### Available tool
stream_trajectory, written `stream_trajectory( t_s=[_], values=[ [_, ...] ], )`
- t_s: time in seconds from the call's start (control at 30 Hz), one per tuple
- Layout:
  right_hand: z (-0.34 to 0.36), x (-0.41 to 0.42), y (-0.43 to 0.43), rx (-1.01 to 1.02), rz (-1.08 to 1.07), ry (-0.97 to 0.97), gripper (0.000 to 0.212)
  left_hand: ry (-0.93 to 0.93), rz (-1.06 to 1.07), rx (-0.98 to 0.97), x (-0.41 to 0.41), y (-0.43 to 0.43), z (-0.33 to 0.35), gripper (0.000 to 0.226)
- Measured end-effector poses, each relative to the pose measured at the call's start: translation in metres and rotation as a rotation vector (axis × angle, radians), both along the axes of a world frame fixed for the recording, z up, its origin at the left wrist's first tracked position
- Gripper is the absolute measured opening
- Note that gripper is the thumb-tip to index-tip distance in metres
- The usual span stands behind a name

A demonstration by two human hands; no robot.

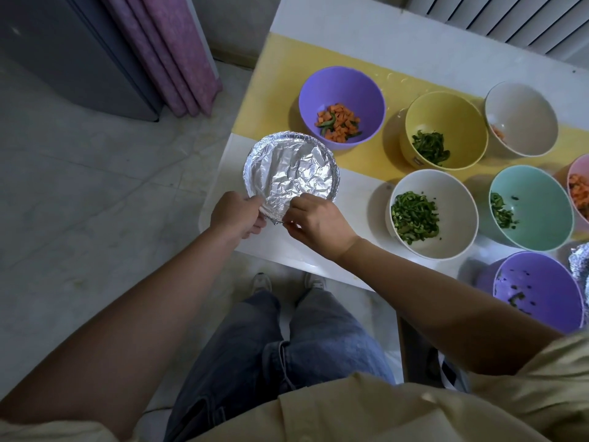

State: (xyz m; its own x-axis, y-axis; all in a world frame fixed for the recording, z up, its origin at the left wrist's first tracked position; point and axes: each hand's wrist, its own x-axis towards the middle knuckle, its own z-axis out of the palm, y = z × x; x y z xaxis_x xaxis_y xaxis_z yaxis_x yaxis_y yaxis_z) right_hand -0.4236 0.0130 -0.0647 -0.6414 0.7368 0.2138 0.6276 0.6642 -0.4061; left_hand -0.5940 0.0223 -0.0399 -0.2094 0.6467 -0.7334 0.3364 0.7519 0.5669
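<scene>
A round dish wrapped in crinkled aluminium foil [291,169] sits at the near left corner of the white table [347,193]. My left hand [237,215] grips the foil at the dish's near rim from the left. My right hand [314,220] pinches the foil edge at the same near rim from the right. The two hands are close together, with a fold of foil between them.
Several bowls stand to the right: a purple bowl [342,86] with diced carrot and green pepper, a yellow bowl [446,113], a white bowl [433,189] of chopped greens, a mint bowl [530,183], another purple bowl [538,282]. The table edge and floor lie left; my legs stand below.
</scene>
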Motion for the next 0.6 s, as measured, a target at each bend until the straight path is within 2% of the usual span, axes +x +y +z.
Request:
stream_trajectory(
  t_s=[0.1, 0.2, 0.33, 0.43, 0.6],
  values=[
    [0.000, -0.004, 0.001, 0.006, -0.016, 0.009, 0.020, -0.036, -0.008, -0.107, 0.008, -0.011, 0.002, 0.044],
    [0.002, -0.010, 0.000, -0.008, -0.016, 0.032, 0.023, -0.132, 0.048, -0.071, 0.020, -0.017, 0.003, 0.019],
    [0.002, -0.014, 0.001, -0.020, -0.031, 0.031, 0.027, -0.119, 0.081, -0.061, 0.021, -0.014, 0.005, 0.022],
    [0.002, -0.014, 0.001, -0.021, -0.040, 0.027, 0.022, -0.115, 0.087, -0.110, 0.020, -0.014, 0.009, 0.027],
    [0.000, -0.015, 0.001, -0.052, -0.064, 0.025, 0.017, -0.096, 0.070, -0.029, 0.022, -0.013, 0.011, 0.016]
  ],
)
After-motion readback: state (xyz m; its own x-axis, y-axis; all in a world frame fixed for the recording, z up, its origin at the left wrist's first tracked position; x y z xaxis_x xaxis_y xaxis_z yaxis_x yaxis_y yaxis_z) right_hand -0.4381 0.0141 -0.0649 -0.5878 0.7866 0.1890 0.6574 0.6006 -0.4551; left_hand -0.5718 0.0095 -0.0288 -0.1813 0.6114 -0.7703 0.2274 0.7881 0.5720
